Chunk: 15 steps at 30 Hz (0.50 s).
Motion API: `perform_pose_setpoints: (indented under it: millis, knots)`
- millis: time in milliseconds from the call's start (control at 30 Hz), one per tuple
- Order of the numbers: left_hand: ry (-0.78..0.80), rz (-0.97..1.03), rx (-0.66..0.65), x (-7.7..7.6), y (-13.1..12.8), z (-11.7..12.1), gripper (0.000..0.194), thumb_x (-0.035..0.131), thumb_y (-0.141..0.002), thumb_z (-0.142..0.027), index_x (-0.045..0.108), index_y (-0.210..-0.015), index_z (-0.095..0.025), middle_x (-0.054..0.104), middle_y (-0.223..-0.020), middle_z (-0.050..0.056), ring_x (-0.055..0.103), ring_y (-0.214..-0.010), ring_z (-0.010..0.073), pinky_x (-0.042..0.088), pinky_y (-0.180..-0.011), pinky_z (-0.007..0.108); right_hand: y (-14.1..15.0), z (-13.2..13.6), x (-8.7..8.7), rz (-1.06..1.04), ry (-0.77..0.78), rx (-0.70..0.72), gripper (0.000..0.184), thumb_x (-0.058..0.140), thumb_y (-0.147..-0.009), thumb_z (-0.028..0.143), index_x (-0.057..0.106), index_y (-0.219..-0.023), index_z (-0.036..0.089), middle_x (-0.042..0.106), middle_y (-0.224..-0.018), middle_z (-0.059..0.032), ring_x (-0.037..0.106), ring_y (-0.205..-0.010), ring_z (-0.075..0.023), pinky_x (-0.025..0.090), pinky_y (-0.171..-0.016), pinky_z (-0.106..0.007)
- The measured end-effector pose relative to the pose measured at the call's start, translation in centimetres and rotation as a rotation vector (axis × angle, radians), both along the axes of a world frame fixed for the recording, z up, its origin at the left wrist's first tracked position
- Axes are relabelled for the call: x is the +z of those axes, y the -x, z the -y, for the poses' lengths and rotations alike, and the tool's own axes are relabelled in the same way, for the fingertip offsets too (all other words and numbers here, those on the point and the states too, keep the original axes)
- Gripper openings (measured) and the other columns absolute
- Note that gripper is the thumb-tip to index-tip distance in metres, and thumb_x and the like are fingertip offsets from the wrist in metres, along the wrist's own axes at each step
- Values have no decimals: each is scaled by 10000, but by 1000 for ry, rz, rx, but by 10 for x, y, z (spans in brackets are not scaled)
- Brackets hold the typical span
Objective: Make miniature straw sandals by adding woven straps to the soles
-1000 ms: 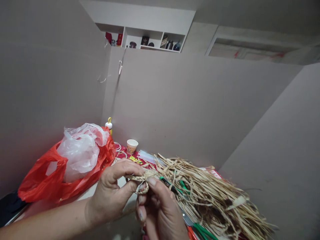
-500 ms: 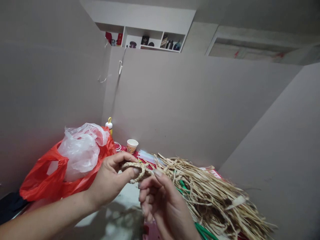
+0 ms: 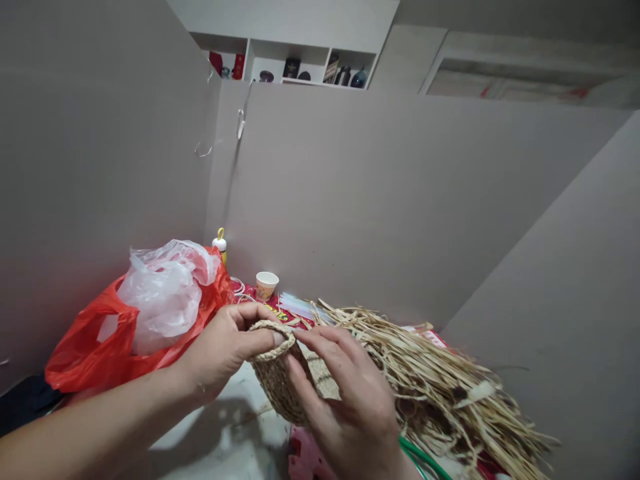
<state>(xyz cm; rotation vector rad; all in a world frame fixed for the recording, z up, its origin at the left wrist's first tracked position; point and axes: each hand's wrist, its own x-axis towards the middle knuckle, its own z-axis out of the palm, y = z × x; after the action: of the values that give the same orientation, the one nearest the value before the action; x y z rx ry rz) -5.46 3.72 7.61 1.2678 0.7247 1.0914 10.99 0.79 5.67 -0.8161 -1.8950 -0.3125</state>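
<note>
A small woven straw basket [image 3: 280,387] with a braided rim is held between my hands, its round mouth tilted toward me. My left hand [image 3: 227,350] pinches the rim, thumb inside the opening and fingers behind. On the right side of the rim and wall, my right hand [image 3: 350,393] has its thumb and fingers closed around the weave. That hand covers part of the basket's side. Just beyond it lies a heap of dry straw strips [image 3: 440,373].
Left stands a red plastic bag [image 3: 95,340] with a clear plastic bag [image 3: 167,300] on it. Behind are a paper cup [image 3: 267,285], a yellow-handled bottle [image 3: 220,247] and pale translucent sticks [image 3: 300,305]. A pink object [image 3: 303,457] and a green cord [image 3: 425,460] lie near my right hand.
The basket has turned so that its mouth and woven wall now show. My right hand has moved up and closed onto its side, while my left stays at the rim.
</note>
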Motion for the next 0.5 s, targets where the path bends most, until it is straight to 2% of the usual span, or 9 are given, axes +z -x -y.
perform_pose_setpoints:
  millis: [233, 333, 500]
  knots:
    - [43, 60, -45, -4, -2, 2, 41, 661, -683, -163, 625, -703, -155, 585, -646, -31, 497, -633, 97, 366, -639, 238, 6, 4, 0, -154, 73, 39, 231, 594, -791, 43, 596, -950, 210, 642, -839, -27, 612, -784, -164, 491, -718, -302]
    - [69, 86, -57, -4, -2, 5, 37, 658, -690, -159, 629, -713, -157, 591, -647, -33, 501, -631, 95, 369, -632, 233, 9, 4, 1, -215, 44, 69, 219, 594, -787, 44, 591, -908, 227, 642, -797, -3, 614, -741, -153, 485, -700, -286]
    - [108, 78, -74, -3, -3, 7, 36, 659, -688, -152, 633, -713, -153, 594, -634, -31, 500, -603, 91, 365, -609, 229, 9, 4, 0, -251, 75, 87, 209, 599, -778, 38, 589, -876, 222, 627, -773, 1, 603, -731, -150, 480, -689, -286]
